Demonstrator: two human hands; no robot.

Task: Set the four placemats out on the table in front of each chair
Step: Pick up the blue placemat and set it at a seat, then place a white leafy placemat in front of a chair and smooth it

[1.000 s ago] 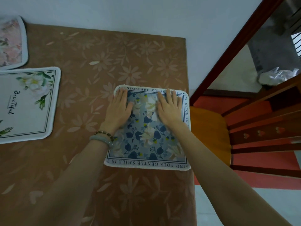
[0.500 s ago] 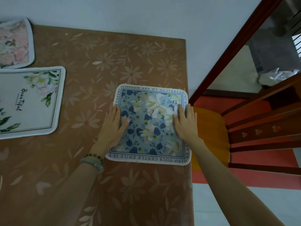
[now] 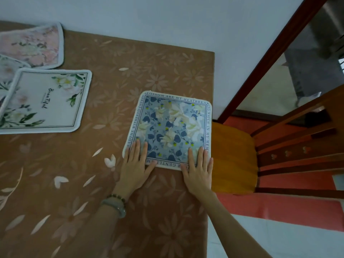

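A blue floral placemat with a lettered border lies flat near the table's right edge, beside the wooden chair with an orange seat. My left hand lies flat with straight fingers on the mat's near left corner. On the near right corner my right hand rests flat the same way. A white placemat reading "Beautiful" lies at the left. A pink floral placemat sits at the far left corner. Between those two, a further white mat peeks out, mostly covered.
The brown flower-patterned tablecloth covers the table, which butts against a white wall. A dark red door frame and red floor mat stand to the right of the chair.
Both hands have slid from the mat's far half down toward me to its near corners, staying flat. The view has shifted, showing more of the mats at the left.
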